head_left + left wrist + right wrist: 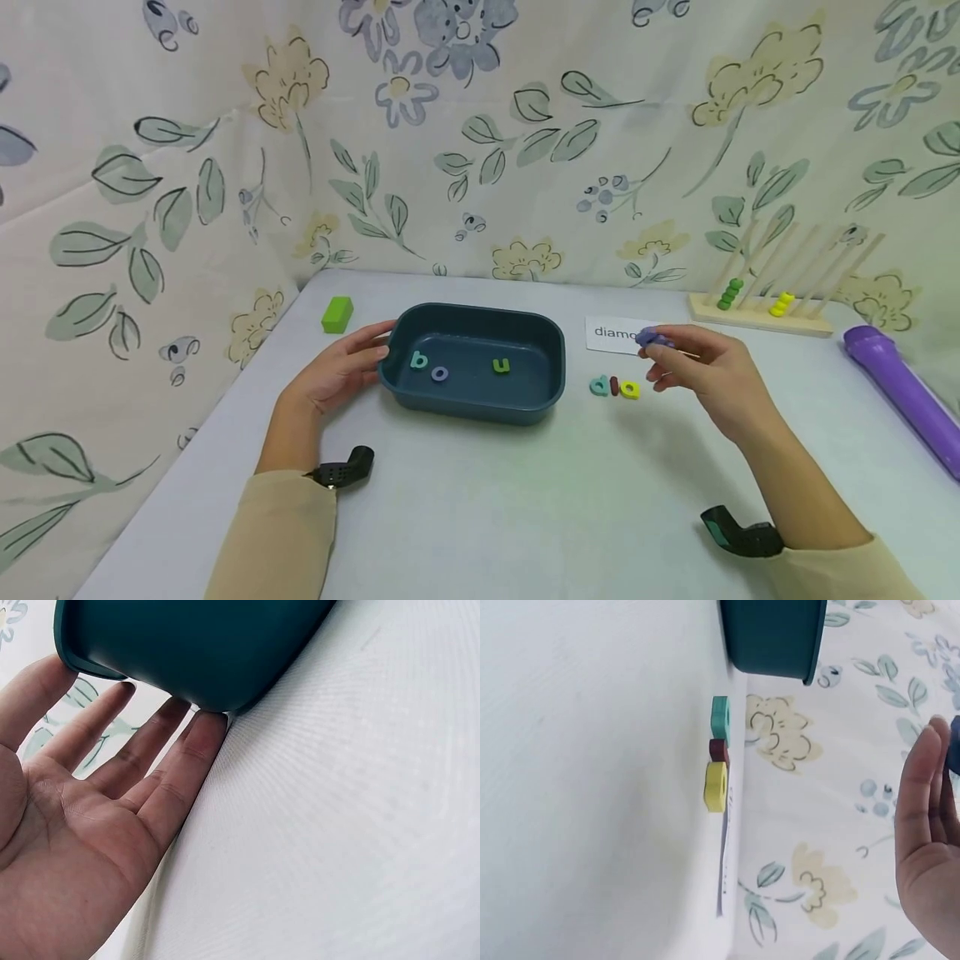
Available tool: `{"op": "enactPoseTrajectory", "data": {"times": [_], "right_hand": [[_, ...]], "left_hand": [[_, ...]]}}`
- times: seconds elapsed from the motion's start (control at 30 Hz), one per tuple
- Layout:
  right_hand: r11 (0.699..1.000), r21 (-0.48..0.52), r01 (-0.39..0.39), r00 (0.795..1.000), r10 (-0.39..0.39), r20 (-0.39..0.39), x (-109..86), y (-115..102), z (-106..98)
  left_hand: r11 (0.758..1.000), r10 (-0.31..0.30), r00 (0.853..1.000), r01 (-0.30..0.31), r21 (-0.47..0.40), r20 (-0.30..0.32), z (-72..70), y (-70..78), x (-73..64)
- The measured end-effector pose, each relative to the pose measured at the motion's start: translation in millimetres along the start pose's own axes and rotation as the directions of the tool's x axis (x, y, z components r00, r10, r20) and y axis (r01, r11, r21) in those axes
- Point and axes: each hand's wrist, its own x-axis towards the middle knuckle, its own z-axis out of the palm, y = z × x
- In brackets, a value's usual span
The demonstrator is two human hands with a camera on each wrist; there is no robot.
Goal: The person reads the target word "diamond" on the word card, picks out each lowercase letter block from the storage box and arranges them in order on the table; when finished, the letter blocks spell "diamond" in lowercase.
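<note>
A dark teal tray [471, 408] stands on the table with three small letters in it: a turquoise b [418, 360], a purple o [440, 375] and a green u-shaped letter [501, 366]. My left hand [341, 367] touches the tray's left side with fairly straight fingers, fingertips along rim and wall. Thumb and fingers of my right hand [701, 367] pinch a purple letter [651, 337], raised in front of a white word card [606, 343]. The card reads "diamo", the rest hidden. Below it lie a turquoise letter [598, 385], a dark red i [614, 386] and a yellow letter [630, 390] in a row.
A green block [337, 314] sits behind the tray at left. At back right is a wooden peg rack [765, 314] with green and yellow beads. A purple tube-shaped object [903, 400] lies at the right edge. Floral cloth hangs behind the table.
</note>
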Motion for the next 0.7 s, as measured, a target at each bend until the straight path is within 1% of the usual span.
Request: {"op": "enactPoseTrajectory", "data": {"times": [0.07,0.2,0.33,0.43,0.5,0.57,0.63,0.7], "right_hand": [[0.999,0.018,-0.029,1.000,0.029,-0.003,-0.4,2,-2],[0.996,-0.003,-0.086,0.996,0.086,0.003,-1.0,7,-6],[0.993,-0.023,-0.112,0.994,0.113,0.009,-2.2,10,-10],[0.992,0.009,-0.125,0.992,0.125,0.023,-3.0,12,-12],[0.988,0.084,-0.132,0.991,0.129,0.047,-3.3,13,-13],[0.971,0.185,-0.152,0.987,0.139,0.080,-3.3,15,-14],[0.936,0.302,-0.181,0.982,0.152,0.115,-3.2,17,-16],[0.891,0.404,-0.207,0.977,0.162,0.141,-3.2,18,-19]], "left_hand": [[1.000,0.006,1.000,-0.006,-0.003,0.010,0.1,0.3,-0.3],[1.000,0.014,1.000,-0.014,-0.008,0.021,-0.1,0.5,-0.4],[1.000,0.015,1.000,-0.014,-0.008,0.022,-0.2,0.3,0.1],[1.000,0.007,1.000,-0.007,-0.002,0.010,0.1,0.5,0.5],[1.000,-0.002,1.000,0.002,0.002,0.002,0.2,0.6,0.5],[1.000,-0.010,1.000,0.010,0.008,-0.004,0.5,0.8,0.5],[1.000,-0.015,1.000,0.015,0.013,-0.006,0.8,1.0,0.6],[1.000,-0.015,1.000,0.015,0.014,-0.003,1.1,1.4,0.6]]}}
